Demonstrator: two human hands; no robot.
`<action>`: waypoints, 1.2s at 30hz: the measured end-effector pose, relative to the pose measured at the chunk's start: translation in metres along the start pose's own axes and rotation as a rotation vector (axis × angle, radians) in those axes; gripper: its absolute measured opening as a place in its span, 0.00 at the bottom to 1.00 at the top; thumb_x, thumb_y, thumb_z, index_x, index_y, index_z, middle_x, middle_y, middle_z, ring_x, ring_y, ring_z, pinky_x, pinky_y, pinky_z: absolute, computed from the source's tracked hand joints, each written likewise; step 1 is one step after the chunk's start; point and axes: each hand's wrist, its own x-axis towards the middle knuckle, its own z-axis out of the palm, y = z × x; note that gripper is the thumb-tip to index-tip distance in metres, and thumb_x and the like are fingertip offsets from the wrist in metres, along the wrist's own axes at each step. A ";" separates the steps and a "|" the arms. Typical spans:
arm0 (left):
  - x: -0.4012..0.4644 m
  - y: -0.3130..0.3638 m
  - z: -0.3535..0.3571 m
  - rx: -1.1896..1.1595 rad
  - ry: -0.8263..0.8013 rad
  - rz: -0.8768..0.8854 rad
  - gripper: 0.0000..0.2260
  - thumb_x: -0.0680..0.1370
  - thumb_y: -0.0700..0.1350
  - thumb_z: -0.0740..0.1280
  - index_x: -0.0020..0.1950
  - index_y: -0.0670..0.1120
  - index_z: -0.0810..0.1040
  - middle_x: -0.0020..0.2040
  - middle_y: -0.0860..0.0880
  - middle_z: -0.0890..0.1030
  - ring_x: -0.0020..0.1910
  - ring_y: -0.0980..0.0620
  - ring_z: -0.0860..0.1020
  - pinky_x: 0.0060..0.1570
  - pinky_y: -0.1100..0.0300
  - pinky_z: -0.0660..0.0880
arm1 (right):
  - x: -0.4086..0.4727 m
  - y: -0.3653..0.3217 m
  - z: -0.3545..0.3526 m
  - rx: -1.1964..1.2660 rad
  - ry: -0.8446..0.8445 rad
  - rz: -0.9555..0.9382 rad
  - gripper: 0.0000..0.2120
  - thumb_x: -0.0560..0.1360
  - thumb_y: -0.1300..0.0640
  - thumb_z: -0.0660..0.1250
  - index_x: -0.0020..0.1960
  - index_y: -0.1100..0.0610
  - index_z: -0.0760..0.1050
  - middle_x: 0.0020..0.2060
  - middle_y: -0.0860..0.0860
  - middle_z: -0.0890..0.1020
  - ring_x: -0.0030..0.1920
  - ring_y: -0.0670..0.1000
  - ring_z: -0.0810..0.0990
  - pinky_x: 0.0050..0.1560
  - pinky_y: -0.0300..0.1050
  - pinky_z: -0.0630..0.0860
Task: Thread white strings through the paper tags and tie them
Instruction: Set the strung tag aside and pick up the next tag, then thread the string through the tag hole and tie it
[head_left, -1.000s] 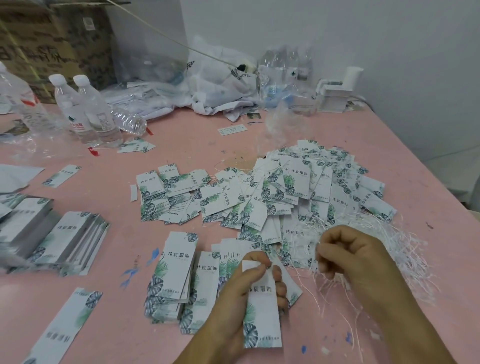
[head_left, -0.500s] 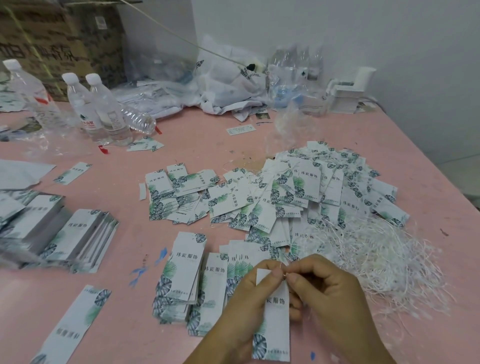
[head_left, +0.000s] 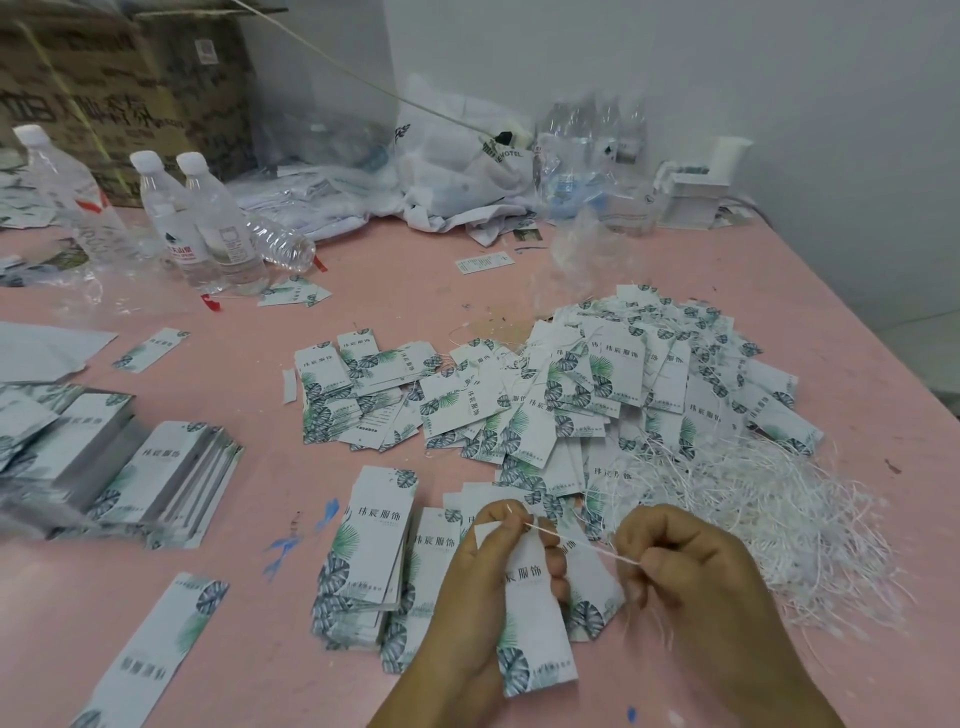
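Observation:
My left hand (head_left: 478, 582) grips a white paper tag (head_left: 530, 613) with a green leaf print, thumb and fingers pinching its top edge. A white string (head_left: 576, 543) runs taut from the tag's top to my right hand (head_left: 696, 577), which pinches its other end a little to the right. A loose heap of white strings (head_left: 769, 519) lies just right of my hands. A large spread of tags (head_left: 597, 395) covers the table's middle. Short stacks of tags (head_left: 374, 551) lie under and left of my left hand.
The pink table (head_left: 415, 291) carries boxed tag stacks (head_left: 130, 467) at the left, water bottles (head_left: 202, 218) at the back left, crumpled plastic bags (head_left: 457, 182) at the back, and a small white box (head_left: 696, 197) near the wall. A cardboard carton (head_left: 104, 88) stands behind.
My right hand came from the string heap to the tag's top, then pulled away to the right, drawing a string taut from the tag. The left hand kept hold of the tag.

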 end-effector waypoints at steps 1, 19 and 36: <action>0.000 0.001 0.001 -0.049 0.002 -0.010 0.05 0.74 0.42 0.72 0.40 0.46 0.78 0.36 0.42 0.78 0.28 0.48 0.75 0.27 0.59 0.75 | 0.002 0.000 -0.003 0.071 0.003 0.018 0.05 0.59 0.65 0.62 0.30 0.58 0.75 0.28 0.56 0.74 0.29 0.53 0.70 0.32 0.43 0.70; -0.005 -0.004 0.003 0.237 0.025 0.022 0.06 0.72 0.46 0.73 0.41 0.45 0.79 0.38 0.36 0.80 0.31 0.44 0.79 0.32 0.54 0.78 | 0.003 0.009 0.004 0.135 0.156 0.013 0.05 0.70 0.59 0.67 0.43 0.52 0.79 0.30 0.50 0.70 0.24 0.45 0.63 0.23 0.37 0.63; -0.011 -0.001 0.006 0.231 -0.068 -0.182 0.10 0.71 0.44 0.71 0.49 0.42 0.77 0.39 0.39 0.82 0.36 0.45 0.82 0.32 0.55 0.80 | 0.001 0.024 0.014 -0.611 0.034 -0.485 0.18 0.73 0.58 0.71 0.57 0.37 0.80 0.42 0.44 0.76 0.36 0.44 0.77 0.38 0.29 0.70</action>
